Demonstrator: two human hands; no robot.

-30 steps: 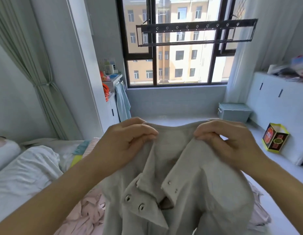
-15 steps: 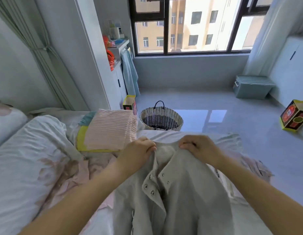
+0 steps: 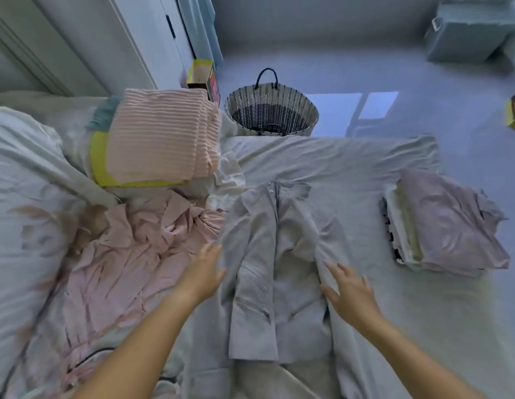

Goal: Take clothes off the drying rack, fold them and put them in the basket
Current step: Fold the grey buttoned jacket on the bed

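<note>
Pink crumpled fabric [image 3: 141,254] lies unfolded at 9 o'clock from the grey jacket [image 3: 267,269], probably waiting for its own fold. A ribbed pink blanket [image 3: 161,136] with a yellow border sits folded at 10 o'clock.

The left hand [image 3: 203,272], fingers straight and gripping nothing, sits at the jacket's left sleeve edge. The jacket lies front up on the bed sheet [image 3: 336,159], panels meeting down the centre, collar toward 12 o'clock. This flat layout suits folding. Its cloth is matt, woven and lightly creased.

The woven basket [image 3: 309,113] stands on the floor at 12 o'clock, just beyond the bed edge, convenient for loading.

The right hand [image 3: 351,295], fingers spread and empty, sits at the jacket's right edge. The hands are apart, one per side, probably to smooth the jacket or turn its sleeves inward.

A squared folded stack [image 3: 449,223] lies at 3 o'clock, well apart.
</note>
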